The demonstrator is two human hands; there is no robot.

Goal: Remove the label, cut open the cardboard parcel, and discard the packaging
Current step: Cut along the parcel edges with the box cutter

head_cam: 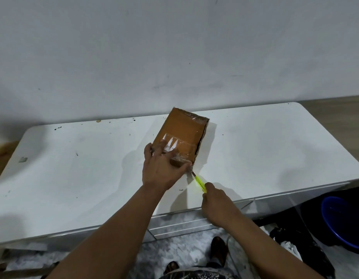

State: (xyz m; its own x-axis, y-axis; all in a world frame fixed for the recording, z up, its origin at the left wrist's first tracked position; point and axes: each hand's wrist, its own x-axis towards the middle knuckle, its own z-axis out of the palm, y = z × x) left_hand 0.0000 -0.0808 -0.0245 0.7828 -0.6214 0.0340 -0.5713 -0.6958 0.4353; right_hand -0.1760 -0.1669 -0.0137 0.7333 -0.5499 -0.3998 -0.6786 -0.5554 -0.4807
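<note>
White was the table where you worked, and it stood against a pale wall with small dark marks and crumbs on its surface. Near the middle, a little toward the wall, lay the brown cardboard parcel, flat on the table and turned at an angle, wrapped with clear tape that shone on its near end. I could not see any label on the top face.

Your left hand rested on the near end of the parcel, with the fingers spread over the taped part and the thumb stretched along the near edge toward the corner. I think you held it this way to press the parcel down, so it would not slide when the blade pushed on it.

Just to the right, your right hand was closed around the yellow-green cutter. Its blade pointed up to the near right corner of the parcel, very close to your left thumb; whether it touched the thumb I cannot tell. It seemed you were starting the cut at this corner, along the right side seam. That thumb was in some danger.

On the floor at the far right stood a blue bucket beside dark bags, perhaps for the packaging.
</note>
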